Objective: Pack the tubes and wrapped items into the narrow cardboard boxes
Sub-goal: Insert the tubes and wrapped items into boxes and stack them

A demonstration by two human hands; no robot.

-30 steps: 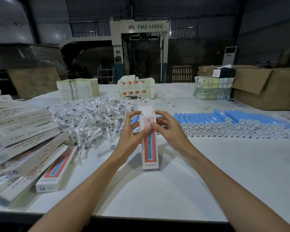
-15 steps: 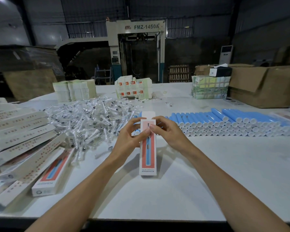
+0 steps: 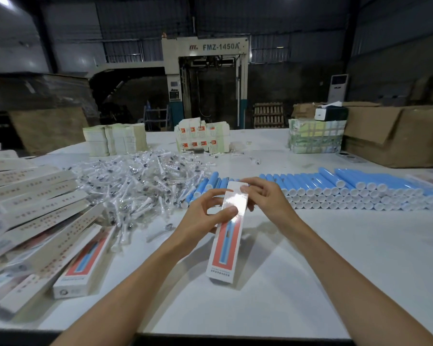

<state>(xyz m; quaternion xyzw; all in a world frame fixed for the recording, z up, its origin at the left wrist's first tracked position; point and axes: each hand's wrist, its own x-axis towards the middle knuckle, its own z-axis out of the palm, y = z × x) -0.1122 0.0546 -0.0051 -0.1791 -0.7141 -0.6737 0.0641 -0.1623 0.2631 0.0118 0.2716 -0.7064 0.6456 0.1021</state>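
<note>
My left hand grips the narrow box near its far end, thumb across the front, my right hand pinching the top flap there, long axis pointing away from me, near end on the worktop.

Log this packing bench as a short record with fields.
Held item: narrow box, tilted, top flap looks untucked
Left hand: grips the box's upper part, thumb on its front
Right hand: fingers at the top flap
Right side: blue tubes, stacked in rows
Left of the tubes: heap of wrapped items
Far left: stacked boxes
Surface: white table
</note>
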